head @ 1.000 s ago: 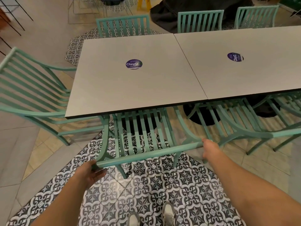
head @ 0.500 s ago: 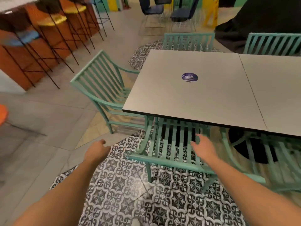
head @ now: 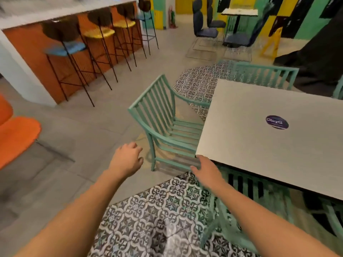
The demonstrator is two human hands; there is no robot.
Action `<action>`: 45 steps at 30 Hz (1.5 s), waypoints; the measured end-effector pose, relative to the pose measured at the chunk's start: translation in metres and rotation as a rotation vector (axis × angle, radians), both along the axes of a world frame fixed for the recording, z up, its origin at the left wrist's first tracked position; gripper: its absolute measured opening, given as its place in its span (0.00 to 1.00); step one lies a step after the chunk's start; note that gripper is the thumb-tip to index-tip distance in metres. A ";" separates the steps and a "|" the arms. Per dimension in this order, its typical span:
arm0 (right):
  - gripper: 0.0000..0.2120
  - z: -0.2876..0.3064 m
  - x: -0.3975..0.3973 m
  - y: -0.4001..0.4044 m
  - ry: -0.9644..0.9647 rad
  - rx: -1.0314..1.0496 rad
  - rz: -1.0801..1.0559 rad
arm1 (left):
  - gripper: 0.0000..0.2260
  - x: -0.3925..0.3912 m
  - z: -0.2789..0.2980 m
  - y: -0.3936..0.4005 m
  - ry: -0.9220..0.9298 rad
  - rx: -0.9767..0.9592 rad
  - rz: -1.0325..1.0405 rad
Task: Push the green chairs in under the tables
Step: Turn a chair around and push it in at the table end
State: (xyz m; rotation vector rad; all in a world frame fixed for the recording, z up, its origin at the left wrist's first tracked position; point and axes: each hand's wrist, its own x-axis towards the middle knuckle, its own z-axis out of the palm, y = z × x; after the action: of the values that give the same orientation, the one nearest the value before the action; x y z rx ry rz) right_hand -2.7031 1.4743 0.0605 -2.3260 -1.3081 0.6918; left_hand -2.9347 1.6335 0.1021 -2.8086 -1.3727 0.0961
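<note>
A green slatted chair [head: 159,117] stands at the short end of the grey table [head: 259,145], angled, its seat partly under the tabletop. My left hand [head: 128,157] hovers just left of that chair's near front leg, fingers relaxed and holding nothing. My right hand [head: 206,168] is stretched out flat by the table's near corner, empty. A second green chair [head: 246,193] sits pushed under the table's long side, right of my right arm. Another green chair [head: 263,75] stands at the table's far side.
Black-legged bar stools [head: 89,47] line an orange counter at the upper left. An orange seat [head: 16,134] is at the far left. Dark blue chairs [head: 206,30] and a small table stand at the back. Patterned tiles [head: 157,216] lie underfoot, with plain grey floor to the left.
Both hands have let go of the chair at the long side, which is now under the table. My view has swung left to the end chair and both hands have moved toward it.
</note>
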 end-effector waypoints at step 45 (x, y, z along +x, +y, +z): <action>0.18 -0.065 -0.042 0.716 0.292 0.075 -0.951 | 0.23 0.277 -0.027 0.760 0.412 0.133 -1.443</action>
State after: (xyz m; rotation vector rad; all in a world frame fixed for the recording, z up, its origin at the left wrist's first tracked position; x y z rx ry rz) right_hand -2.7446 2.1904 -0.0048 -2.2988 -0.0345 0.5849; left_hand -2.6579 2.3931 0.0748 -2.6728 0.7634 0.4548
